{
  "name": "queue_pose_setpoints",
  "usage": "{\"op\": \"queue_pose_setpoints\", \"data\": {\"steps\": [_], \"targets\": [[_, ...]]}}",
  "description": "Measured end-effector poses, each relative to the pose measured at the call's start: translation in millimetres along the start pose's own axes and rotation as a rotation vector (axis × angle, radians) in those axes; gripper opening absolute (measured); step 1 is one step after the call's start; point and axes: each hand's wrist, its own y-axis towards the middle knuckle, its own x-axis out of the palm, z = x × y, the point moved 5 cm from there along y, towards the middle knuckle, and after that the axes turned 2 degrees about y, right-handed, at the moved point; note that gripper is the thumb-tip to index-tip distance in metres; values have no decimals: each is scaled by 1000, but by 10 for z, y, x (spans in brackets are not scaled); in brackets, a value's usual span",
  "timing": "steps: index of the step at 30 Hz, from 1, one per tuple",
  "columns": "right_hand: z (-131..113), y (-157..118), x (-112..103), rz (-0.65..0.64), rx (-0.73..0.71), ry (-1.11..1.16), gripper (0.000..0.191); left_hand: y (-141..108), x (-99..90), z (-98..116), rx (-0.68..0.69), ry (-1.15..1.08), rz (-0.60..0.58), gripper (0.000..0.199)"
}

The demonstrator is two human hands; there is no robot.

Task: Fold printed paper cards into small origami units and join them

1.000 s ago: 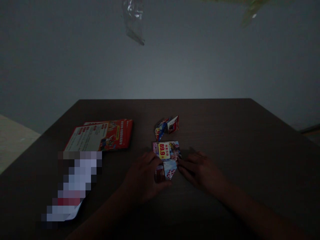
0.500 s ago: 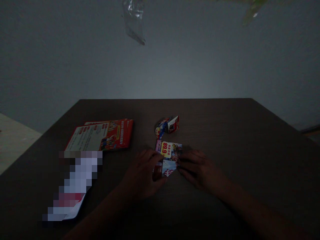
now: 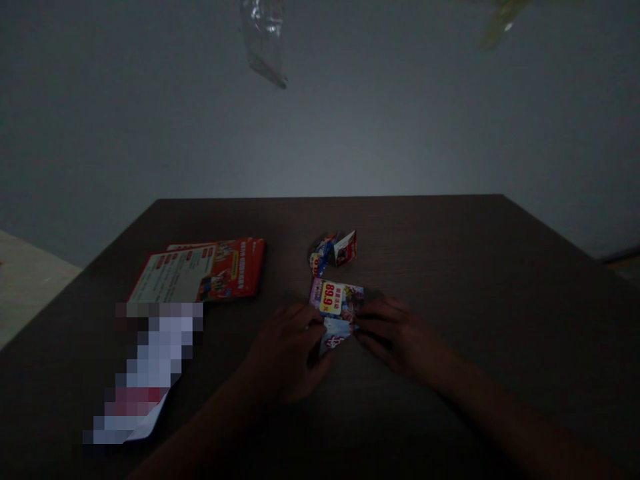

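Note:
A small folded piece of glossy printed paper (image 3: 332,299) lies on the table between both hands; it carries a yellow "89.9" label, and its near end is folded into a pale blue slanted flap. My left hand (image 3: 287,353) holds its left edge, the fingers bent over the paper and the thumb beside the flap. At the right edge, the fingertips of my right hand (image 3: 403,337) are drawn together on the fold. Just beyond lies a folded, crumpled paper piece (image 3: 333,253) in blue, red and white, touched by neither hand.
On the left of the dark wooden table (image 3: 425,240) is a stack of red and white printed leaflets (image 3: 200,270). Nearer to me is a pixelated whitish item (image 3: 145,380). A clear plastic bag (image 3: 265,43) hangs against the grey wall (image 3: 375,120).
My left fingers have shifted slightly right over the paper, now covering the dark reddish part on its left side. The right hand stays nearly still at the fold.

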Motion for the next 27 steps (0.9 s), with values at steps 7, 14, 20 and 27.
{"op": "queue_pose_setpoints", "data": {"steps": [7,14,20,27], "targets": [[40,9,32,24,-13,-26,20,0,33,41,132,47,48,19],[50,18,60,53,-26,-90,18,-16,-6,99,275,114,272,16],[37,15,41,59,-66,-101,17,-26,-106,161,322,102,363,10],[7,-3,-56,139,-117,-86,19,-99,-243,140,360,2,589,5]]}}
